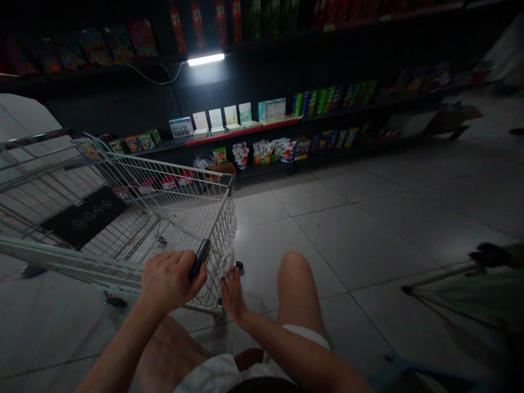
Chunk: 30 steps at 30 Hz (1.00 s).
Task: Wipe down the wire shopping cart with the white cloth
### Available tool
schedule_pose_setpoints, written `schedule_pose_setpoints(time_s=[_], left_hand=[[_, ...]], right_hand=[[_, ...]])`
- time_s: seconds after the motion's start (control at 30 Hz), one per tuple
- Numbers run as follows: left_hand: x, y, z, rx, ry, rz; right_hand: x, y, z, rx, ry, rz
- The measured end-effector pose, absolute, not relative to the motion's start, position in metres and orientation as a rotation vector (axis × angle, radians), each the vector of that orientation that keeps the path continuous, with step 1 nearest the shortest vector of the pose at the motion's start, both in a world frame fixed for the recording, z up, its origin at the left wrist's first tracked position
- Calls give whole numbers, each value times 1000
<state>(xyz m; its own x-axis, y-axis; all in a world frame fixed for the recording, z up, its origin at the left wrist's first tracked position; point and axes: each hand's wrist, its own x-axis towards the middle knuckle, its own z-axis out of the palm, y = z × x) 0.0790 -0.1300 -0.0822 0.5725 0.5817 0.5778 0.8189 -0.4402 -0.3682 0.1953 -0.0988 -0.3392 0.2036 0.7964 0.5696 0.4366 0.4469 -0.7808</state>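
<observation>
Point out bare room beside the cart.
Bare floor tile runs right of the shopping cart, bordered by the low shelves. Crowded: the cart's near corner, with the left hand and right hand at it.

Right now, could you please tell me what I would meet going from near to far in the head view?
left hand → far rim of the shopping cart → printed packets → upright cards → strip light

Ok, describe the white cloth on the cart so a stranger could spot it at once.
Start at the wire shopping cart. At its near corner, by the black grip, the crumpled white cloth sits against the mesh, touching the right hand.
</observation>
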Motion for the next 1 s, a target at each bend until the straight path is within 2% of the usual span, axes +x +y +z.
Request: schedule_pose_setpoints(time_s=[0.1, 0.23, 0.33, 0.4, 0.53, 0.77, 1.0], left_hand=[[76, -133, -83, -2179, -1098, -501], [76, -135, -83, -2170, -1078, -496], [77, -135, -82, -2199, -1043, -515], [77, -136, -81, -2208, -1029, -528], [76, -137, -82, -2189, -1029, -537], [74, -138, -85, -2219, -1044, -579], [29, -141, -66, -2387, -1058, -457]], right_hand=[[215, -116, -315, -1047, -1376, 420], [251, -94, -221, -888, -1220, 248], [264, -43, -155, -575, -1796, 192], [271, 0, -129, -501, -2057, 184], [280, 51, -113, -769, -2037, 100], [257, -33, -111, -337, -2270, 44], [269, -36, -93, -572, -2360, 139]])
